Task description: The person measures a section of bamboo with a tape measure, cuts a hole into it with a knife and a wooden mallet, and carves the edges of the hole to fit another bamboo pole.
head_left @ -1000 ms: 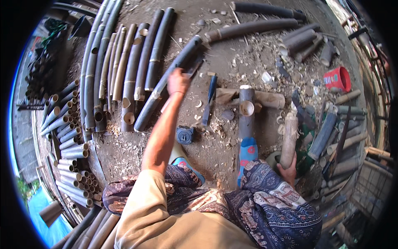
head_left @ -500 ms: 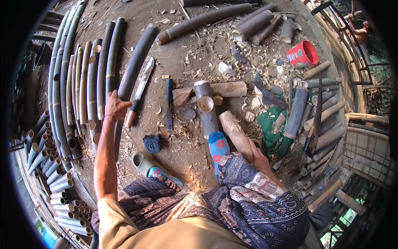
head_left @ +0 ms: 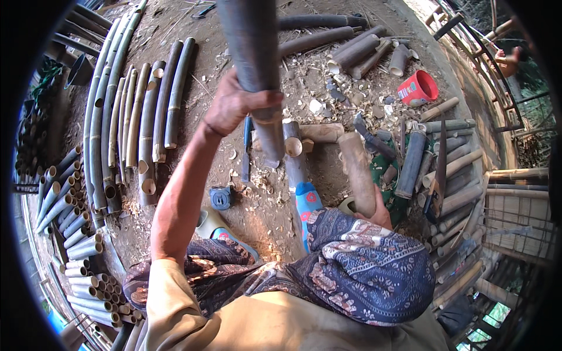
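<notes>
My left hand (head_left: 231,111) is wrapped round a long dark bamboo pole (head_left: 249,44), lifted off the ground and standing steeply before me. My right hand (head_left: 381,216) grips the near end of a thick, pale wooden cylinder (head_left: 357,172), slightly blurred, beside my right knee. Between the hands, a bamboo piece with a round cut opening (head_left: 296,167) rests on a wood block (head_left: 323,133), its near end by my sock-covered foot (head_left: 307,202). Left of it lie a long narrow blade tool with a blue handle (head_left: 246,155) and a blue tape measure (head_left: 220,198).
Long bamboo poles (head_left: 142,117) lie in rows at the left, with stacked cut pieces (head_left: 88,281) nearer me. At the right are a red bucket (head_left: 418,88), a saw (head_left: 436,175) and a pile of bamboo (head_left: 462,169). Chips litter the ground.
My left hand has picked the dark pole up from the ground and brought it right and upward. The wooden cylinder has shifted slightly right. The large knife no longer shows.
</notes>
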### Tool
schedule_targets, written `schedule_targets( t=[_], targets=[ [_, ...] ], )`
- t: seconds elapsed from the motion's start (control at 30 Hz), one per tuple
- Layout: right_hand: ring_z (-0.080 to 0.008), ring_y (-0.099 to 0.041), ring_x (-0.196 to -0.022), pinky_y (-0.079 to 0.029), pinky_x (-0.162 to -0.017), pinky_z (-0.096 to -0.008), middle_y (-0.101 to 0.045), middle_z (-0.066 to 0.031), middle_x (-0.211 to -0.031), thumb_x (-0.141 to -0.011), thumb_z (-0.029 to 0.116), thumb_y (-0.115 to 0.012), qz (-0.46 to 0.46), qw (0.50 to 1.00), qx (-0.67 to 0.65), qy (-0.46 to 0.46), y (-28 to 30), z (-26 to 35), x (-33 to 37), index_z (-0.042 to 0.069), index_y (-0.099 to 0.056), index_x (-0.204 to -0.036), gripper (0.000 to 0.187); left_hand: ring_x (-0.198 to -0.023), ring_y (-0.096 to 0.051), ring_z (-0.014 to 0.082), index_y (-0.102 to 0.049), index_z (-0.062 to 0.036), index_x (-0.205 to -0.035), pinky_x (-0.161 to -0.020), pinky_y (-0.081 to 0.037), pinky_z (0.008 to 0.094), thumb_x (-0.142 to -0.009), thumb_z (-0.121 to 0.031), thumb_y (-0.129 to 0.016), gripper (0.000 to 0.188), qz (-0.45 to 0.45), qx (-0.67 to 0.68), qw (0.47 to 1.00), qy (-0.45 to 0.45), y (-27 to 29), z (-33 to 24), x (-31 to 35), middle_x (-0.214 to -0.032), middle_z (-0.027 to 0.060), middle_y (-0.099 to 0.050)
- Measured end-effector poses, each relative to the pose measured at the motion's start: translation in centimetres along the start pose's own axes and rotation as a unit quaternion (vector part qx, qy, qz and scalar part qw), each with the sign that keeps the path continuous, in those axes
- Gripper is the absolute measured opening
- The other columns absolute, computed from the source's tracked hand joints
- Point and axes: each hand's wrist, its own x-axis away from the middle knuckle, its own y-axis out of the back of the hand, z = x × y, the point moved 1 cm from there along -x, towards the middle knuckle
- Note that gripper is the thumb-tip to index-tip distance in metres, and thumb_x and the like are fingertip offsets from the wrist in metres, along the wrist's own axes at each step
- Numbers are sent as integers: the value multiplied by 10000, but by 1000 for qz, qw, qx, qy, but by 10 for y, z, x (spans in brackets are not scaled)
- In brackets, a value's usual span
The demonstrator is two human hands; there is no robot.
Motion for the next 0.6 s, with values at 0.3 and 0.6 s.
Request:
schedule_targets(
  t=[0.3,0.6],
  targets=[
    [-286,-487,-1258,-383,-1040,-369,-472,-231,-1379,-677,168,-780,-76,988,-18,136,48,45,11,40,-223,-1500,1001,-766,-618,114,-629,-47,-930,-722,-508,285,-669,-165,-818,342,32,-24,998,-52,-57,25,4,-842,15,-657],
    [-303,-483,-1231,-353,-1064,-391,-484,-217,-1321,-713,181,-749,-199,945,33,257,122,134,43,-35,-246,-1465,930,-791,-633,110,-622,-43,-971,-724,-528,286,-675,-48,-810,350,60,-6,998,5,-62,48,33,-859,17,-665]
  ],
)
